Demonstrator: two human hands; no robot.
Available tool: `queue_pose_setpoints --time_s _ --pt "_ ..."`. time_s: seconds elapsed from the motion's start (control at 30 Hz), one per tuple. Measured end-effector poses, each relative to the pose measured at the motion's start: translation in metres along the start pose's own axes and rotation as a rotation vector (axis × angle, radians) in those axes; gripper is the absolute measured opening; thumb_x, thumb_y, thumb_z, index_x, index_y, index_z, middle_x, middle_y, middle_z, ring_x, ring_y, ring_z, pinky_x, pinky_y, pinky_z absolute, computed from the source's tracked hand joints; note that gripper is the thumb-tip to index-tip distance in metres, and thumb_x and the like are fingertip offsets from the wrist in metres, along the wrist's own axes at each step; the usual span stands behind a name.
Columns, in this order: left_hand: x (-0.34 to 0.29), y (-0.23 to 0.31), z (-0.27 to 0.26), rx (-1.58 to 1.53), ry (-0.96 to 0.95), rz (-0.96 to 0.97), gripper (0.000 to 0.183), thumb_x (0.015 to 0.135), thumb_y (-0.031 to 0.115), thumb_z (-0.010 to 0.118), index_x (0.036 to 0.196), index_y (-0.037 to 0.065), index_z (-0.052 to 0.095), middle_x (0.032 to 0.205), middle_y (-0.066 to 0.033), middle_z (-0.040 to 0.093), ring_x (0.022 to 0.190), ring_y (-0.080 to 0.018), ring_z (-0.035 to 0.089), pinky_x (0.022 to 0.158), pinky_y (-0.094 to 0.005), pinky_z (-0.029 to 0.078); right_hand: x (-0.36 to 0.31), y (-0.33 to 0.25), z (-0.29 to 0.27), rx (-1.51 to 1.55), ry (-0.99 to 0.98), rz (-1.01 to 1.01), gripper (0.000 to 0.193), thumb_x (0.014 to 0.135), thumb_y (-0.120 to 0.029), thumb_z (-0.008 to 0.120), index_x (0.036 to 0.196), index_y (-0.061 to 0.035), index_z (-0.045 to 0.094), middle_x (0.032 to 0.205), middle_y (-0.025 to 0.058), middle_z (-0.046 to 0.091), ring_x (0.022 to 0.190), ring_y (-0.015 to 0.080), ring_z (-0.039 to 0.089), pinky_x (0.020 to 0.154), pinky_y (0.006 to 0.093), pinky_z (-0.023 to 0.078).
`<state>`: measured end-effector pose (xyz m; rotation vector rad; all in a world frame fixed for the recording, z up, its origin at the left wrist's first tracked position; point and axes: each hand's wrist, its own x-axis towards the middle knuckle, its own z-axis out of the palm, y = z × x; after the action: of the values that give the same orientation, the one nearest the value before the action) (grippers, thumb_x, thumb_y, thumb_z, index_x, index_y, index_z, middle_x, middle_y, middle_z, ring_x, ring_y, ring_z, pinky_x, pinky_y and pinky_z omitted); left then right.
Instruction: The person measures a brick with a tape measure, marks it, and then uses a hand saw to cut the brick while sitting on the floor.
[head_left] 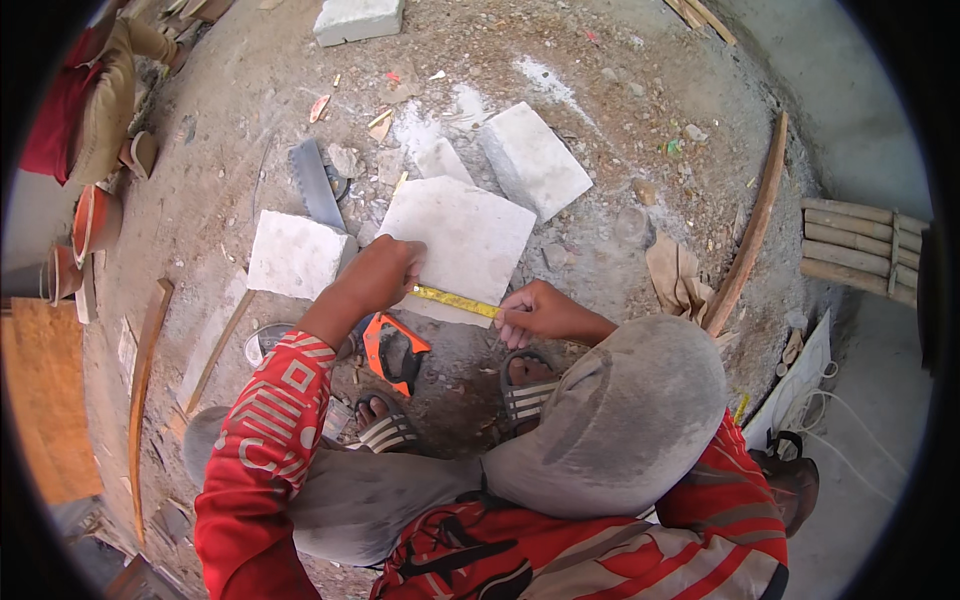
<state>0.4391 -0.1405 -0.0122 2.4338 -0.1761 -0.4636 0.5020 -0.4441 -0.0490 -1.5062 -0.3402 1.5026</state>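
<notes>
A yellow tape measure (455, 300) is stretched across the near edge of a pale, flat block (462, 225). My left hand (385, 272), closed, grips the tape at the block's left side. At the other end, my right hand (535, 312) pinches the tape near the block's right corner. Below my left hand lies an orange and black saw handle (396, 352). A toothed saw blade (316, 182) shows farther off, roughly in line with that handle; what lies between is covered by a smaller block (300, 255) and my arm.
Another block (535, 160) leans beyond the measured one, and one more (358, 18) sits far off. Wooden strips (148, 400) and a curved plank (752, 225) flank me. Crumpled brown paper (677, 275) lies at right. A person (110, 95) is at upper left, near orange buckets (95, 222).
</notes>
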Motion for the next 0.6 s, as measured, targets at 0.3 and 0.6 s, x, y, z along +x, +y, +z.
queue_pose_setpoints --time_s 0.3,0.6 --pt "0.021 -0.002 -0.007 0.008 0.014 -0.010 0.013 0.073 -0.005 0.066 0.077 0.004 0.058 0.077 -0.0160 0.067 0.079 -0.0398 0.067 0.069 -0.0475 0.051 0.006 -0.001 -0.017 0.065 0.006 0.011 0.025 0.103 -0.016 0.060 0.104 0.0069 0.070 0.086 0.0127 0.074 0.073 0.0194 0.074 0.064 0.0308 0.062" --pt "0.039 0.002 -0.015 0.003 0.026 -0.001 0.012 0.073 -0.005 0.067 0.076 0.003 0.058 0.077 -0.0174 0.066 0.079 -0.0406 0.066 0.069 -0.0469 0.051 0.008 -0.007 -0.034 0.017 0.029 -0.027 0.025 0.103 -0.017 0.060 0.105 0.0065 0.070 0.086 0.0127 0.074 0.074 0.0194 0.074 0.065 0.0312 0.062"
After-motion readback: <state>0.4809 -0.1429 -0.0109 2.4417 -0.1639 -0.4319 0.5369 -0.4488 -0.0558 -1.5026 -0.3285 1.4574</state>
